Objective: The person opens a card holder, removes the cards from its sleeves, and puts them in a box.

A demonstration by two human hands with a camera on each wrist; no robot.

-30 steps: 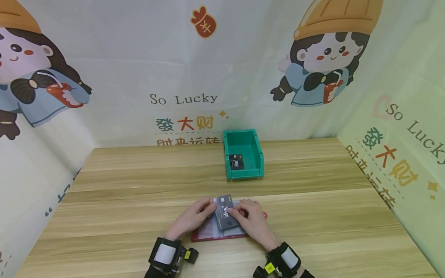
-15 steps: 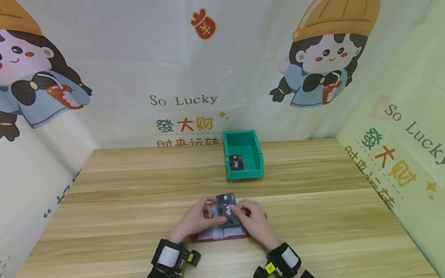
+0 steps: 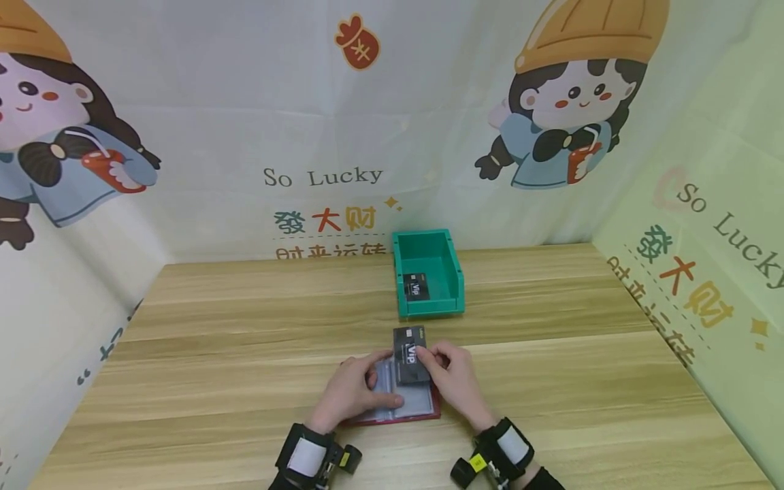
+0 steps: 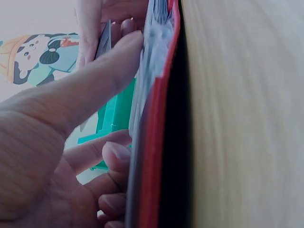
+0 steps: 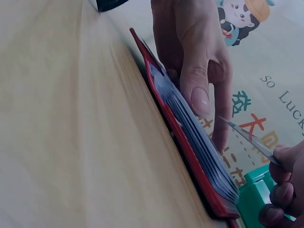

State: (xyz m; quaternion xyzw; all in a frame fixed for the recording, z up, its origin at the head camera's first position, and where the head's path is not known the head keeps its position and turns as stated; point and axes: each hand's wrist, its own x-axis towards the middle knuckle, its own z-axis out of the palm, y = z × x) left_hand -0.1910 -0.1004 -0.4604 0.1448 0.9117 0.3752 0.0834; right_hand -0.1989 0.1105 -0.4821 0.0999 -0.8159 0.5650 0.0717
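A dark grey card marked "Vip" (image 3: 407, 364) is pinched between the thumb and fingers of my right hand (image 3: 456, 381). It is held above a red-covered card holder (image 3: 416, 403) that lies spread on the table, its clear plastic sleeves (image 5: 190, 135) facing up. In the right wrist view the card (image 5: 251, 137) shows edge-on, apart from the sleeves. My left hand (image 3: 350, 389) rests on the holder: its thumb (image 4: 109, 66) lies straight across the sleeves and its index fingertip touches them farther up. The other left fingers are loosely bent beside the holder.
Behind the holder stands a green open-fronted bin (image 3: 458, 299) with another dark "Vip" card (image 3: 416, 286) inside. A printed cloth (image 3: 214, 136) hangs round the back and sides of the wooden table (image 3: 214, 354).
The card has been lifted up and to the right off the sleeves by my right hand. My left hand has shifted right, its thumb leaving the card and lying on the sleeves.
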